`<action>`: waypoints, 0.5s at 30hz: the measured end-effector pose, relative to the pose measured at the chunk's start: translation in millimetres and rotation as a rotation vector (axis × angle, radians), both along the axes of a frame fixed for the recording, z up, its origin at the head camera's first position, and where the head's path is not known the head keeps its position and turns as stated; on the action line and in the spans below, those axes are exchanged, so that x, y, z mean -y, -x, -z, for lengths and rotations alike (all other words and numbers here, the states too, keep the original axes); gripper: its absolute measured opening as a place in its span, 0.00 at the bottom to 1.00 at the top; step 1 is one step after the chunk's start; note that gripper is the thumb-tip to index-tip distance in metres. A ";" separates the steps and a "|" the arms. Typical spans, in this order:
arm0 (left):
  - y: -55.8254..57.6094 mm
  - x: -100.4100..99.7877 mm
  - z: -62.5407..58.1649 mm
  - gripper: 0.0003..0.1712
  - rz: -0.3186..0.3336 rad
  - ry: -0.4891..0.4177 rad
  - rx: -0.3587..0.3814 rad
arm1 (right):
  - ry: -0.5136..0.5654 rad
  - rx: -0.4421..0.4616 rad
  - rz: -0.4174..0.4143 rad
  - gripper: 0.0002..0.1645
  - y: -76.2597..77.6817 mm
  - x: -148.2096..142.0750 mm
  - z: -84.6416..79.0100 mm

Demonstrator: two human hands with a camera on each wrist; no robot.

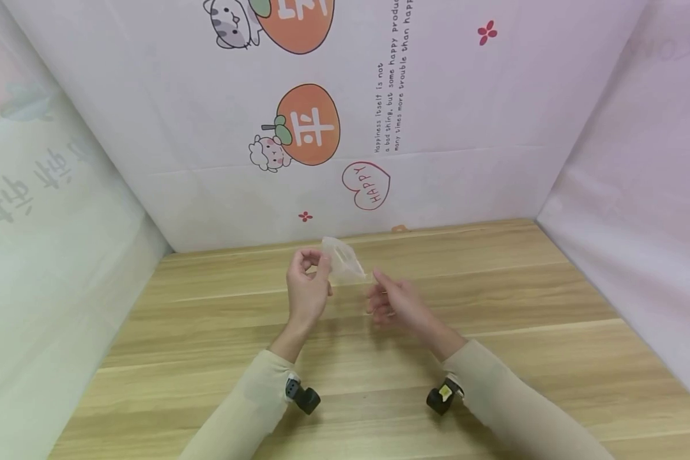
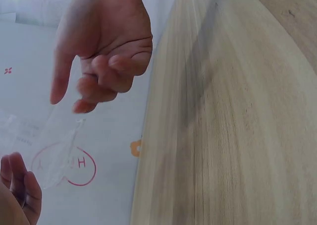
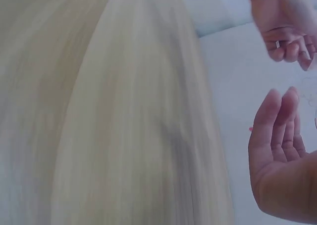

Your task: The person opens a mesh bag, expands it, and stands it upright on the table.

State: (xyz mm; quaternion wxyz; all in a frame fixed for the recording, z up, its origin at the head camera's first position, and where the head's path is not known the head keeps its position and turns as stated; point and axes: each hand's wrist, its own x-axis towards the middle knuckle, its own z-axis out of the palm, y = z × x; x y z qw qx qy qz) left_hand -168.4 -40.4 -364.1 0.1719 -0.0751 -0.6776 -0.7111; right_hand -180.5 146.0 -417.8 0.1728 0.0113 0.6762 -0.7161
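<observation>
My left hand pinches one edge of a small, thin, see-through plastic bag above the far part of the table. The bag is crumpled and tilts down to the right. Close to its lower right corner is my right hand, thumb stretched out and apart from loosely bent fingers. In the left wrist view, the bag hangs faintly between the right hand and the left hand. The right wrist view has the right hand with fingers extended, facing the left hand.
The wood-grain table meets a printed white back cloth just beyond the hands. White cloth walls stand on the left and right. Each sleeved forearm bears a small black wrist camera, left and right.
</observation>
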 end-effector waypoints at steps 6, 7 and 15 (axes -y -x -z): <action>-0.4 -2.9 0.2 0.06 -0.017 -0.043 -0.015 | 0.251 0.164 -0.029 0.44 -1.2 11.8 -3.6; -0.7 -3.3 0.0 0.06 -0.018 -0.047 -0.018 | 0.292 0.181 -0.025 0.44 -1.7 13.5 -4.1; -2.5 -7.3 0.1 0.05 -0.015 -0.072 -0.027 | 0.542 0.248 0.105 0.40 -1.0 23.2 -5.8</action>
